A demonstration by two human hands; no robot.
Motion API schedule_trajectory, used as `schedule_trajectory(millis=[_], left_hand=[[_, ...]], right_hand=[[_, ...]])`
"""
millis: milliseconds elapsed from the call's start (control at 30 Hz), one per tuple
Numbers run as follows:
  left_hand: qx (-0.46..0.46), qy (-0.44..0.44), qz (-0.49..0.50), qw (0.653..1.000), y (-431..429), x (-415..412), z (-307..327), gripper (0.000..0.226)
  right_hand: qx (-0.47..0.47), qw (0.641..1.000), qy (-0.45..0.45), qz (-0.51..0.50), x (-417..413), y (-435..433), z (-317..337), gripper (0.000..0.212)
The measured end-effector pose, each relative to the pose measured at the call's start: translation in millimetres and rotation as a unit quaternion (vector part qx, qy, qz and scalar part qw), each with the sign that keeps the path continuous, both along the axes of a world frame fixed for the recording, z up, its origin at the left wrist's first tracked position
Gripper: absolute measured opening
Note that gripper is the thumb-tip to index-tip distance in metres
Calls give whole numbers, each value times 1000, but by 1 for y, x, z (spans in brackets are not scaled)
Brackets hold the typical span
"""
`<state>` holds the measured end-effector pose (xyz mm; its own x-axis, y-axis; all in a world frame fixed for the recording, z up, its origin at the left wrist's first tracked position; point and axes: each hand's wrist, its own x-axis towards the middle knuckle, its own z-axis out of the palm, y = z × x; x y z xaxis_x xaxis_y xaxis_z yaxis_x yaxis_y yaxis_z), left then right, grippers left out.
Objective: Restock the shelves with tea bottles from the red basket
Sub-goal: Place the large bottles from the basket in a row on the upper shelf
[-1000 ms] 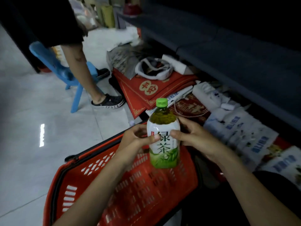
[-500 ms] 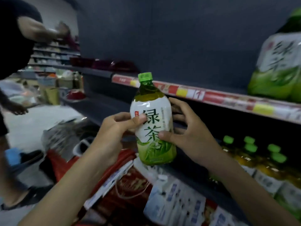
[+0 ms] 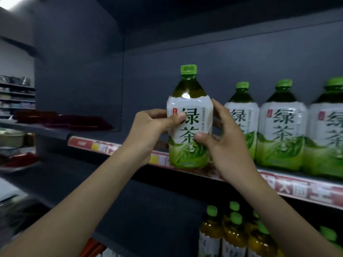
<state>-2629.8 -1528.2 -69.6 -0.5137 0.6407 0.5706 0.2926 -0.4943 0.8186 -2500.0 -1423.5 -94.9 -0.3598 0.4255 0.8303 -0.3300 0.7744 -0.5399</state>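
A large green tea bottle (image 3: 188,115) with a green cap and a white-and-green label is held upright between both my hands. My left hand (image 3: 148,130) grips its left side, thumb on the label. My right hand (image 3: 222,143) grips its right side, thumb on the lower label. The bottle's base hangs level with the front edge of the shelf (image 3: 289,188), at the left end of a row of three matching tea bottles (image 3: 280,130) standing on it. The red basket is out of view.
The shelf board left of the row is bare, bounded by a dark side panel (image 3: 78,71). Price-tag strips run along the shelf lip. Smaller amber tea bottles (image 3: 233,230) stand on the shelf below, at the lower right. More shelving with goods (image 3: 16,101) lies at far left.
Both hands lifted the bottle from above the red basket up to shelf height. My view swung from the floor to the shelves; the basket and the other person dropped out of sight.
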Motion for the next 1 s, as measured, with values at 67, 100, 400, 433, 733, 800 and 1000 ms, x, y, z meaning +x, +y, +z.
schedule_trajectory(millis=[67,100,400,433,733,800,1000], left_hand=[[-2,13,-1,1000,18,2,8,32],[-8,14,-1,1000,27,2,10,27],[-3,54,42,998,71,-1,-11,37],[-6,76,55,996,72,-1,-17,46],[-46,107,91,989,96,-18,-45,64],[-49,132,97,985,101,-19,-48,63],[-67,128,73,987,110,-26,-49,52]], right_hand=[[4,1000,7,-26,2,12,2,76],[4,999,8,-40,2,19,1,76],[87,965,-32,-244,-6,48,-8,72],[106,956,-39,-271,-6,48,-8,73],[298,769,-186,-535,-17,53,-7,80],[325,745,-184,-553,-18,59,-11,72],[333,741,-193,-550,-20,62,-14,69]])
